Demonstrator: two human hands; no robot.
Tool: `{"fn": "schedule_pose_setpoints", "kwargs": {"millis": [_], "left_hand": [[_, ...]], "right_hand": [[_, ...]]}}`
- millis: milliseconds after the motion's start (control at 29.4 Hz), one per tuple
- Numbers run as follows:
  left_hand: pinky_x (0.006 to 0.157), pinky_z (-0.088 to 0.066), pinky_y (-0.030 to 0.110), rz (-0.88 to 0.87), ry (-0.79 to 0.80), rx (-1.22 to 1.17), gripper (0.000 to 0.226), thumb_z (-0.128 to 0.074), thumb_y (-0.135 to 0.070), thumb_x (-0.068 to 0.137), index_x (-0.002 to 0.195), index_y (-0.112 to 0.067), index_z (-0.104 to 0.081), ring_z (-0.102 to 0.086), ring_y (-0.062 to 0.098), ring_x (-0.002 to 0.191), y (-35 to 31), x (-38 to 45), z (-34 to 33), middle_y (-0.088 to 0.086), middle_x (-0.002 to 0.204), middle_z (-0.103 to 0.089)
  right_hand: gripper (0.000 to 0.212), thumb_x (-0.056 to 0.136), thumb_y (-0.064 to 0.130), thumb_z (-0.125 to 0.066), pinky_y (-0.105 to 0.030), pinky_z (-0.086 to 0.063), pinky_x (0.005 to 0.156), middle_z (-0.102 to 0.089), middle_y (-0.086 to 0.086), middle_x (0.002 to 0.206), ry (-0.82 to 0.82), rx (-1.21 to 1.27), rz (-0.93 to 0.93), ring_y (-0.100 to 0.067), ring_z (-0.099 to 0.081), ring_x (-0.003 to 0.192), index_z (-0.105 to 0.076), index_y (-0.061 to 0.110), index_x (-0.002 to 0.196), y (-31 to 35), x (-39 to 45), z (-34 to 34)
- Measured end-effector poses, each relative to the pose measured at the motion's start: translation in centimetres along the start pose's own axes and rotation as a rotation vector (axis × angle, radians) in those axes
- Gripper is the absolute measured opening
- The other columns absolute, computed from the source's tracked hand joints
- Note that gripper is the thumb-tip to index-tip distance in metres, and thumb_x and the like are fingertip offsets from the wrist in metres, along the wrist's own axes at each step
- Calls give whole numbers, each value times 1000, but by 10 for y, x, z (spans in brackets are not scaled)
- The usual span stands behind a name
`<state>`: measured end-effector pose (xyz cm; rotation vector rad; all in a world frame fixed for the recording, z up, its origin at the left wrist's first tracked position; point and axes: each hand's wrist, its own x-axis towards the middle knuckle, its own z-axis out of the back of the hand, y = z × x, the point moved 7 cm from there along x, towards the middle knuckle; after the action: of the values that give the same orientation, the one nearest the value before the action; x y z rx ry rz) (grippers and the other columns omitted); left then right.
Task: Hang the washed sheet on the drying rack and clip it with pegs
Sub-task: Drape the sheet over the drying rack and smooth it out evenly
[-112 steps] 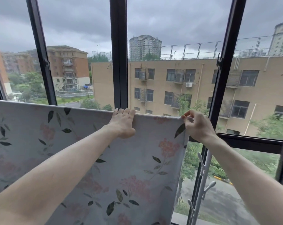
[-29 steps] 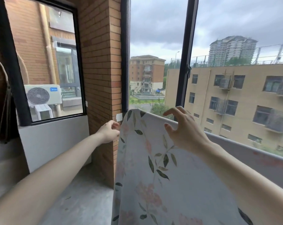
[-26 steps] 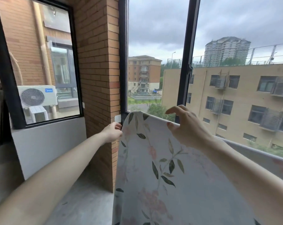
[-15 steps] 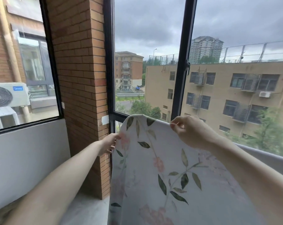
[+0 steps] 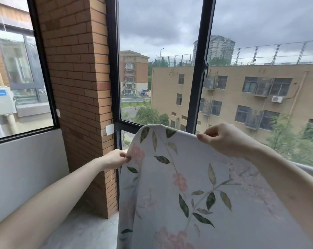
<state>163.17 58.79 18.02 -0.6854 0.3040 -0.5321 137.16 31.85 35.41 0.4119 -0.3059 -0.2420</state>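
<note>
1. Head view is showing the floral sheet (image 5: 197, 186) draping over a rail hidden under its top fold, filling the lower right, likely to even its end.
2. At nine o'clock of it, the left hand (image 5: 114, 159) is pinching the side edge.
3. At one o'clock, the right hand (image 5: 224, 139) is pinching the top fold, cloth between thumb and curled fingers (image 5: 202, 136).
4. No pegs are showing.

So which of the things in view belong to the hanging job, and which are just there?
Job:
floral sheet
left hand, pinching the sheet's side edge
right hand, pinching its top edge

Just there:
brick pillar
air-conditioner unit
window frame
</note>
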Motion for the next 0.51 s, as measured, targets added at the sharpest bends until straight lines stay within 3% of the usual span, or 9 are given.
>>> {"fn": "schedule_pose_setpoints", "kwargs": {"millis": [102,170,238,306,408,510], "left_hand": [[85,-57,40,-73,-112,-94,51,-61,-68,89,96,-19,-78,-73,24,88,5,-1,18,2,95,-79],[75,-52,35,-99,-244,-108,55,-60,-68,88,87,-15,-76,-68,21,75,3,-3,29,8,86,-77],[66,-43,32,-112,-396,-128,47,-62,-57,96,83,-13,-73,-58,20,70,-8,-3,42,10,76,-71],[62,-39,31,-142,-516,-130,29,-61,-32,102,80,-17,-72,-55,21,69,-34,-8,60,1,70,-65],[66,-41,31,-224,-612,-91,22,-55,-16,100,87,-16,-73,-61,26,80,-93,-15,84,1,81,-71],[73,-45,29,-317,-677,-128,22,-53,-13,97,95,-17,-74,-63,26,88,-148,-19,107,3,92,-73]], "right_hand": [[51,98,51,-61,-21,-29,45,-48,13,44,6,48,-51,-7,-39,46,-57,26,54,-2,0,3],[37,96,54,-64,-19,-33,46,-59,14,58,30,81,-82,-6,-48,54,-71,28,70,-3,-2,6],[32,94,53,-67,-17,-39,47,-68,8,71,33,129,-131,-9,-56,61,-79,26,81,-6,-3,8],[35,93,51,-70,-21,-43,50,-72,3,71,17,191,-186,-16,-58,60,-80,22,75,-11,-4,11],[39,99,44,-64,-29,-37,52,-66,-5,68,7,229,-244,-21,-50,59,-76,16,75,-20,-3,9],[36,107,33,-51,-28,-48,59,-69,-11,84,-141,408,-322,-23,-60,69,-73,9,92,-37,0,19]]}}
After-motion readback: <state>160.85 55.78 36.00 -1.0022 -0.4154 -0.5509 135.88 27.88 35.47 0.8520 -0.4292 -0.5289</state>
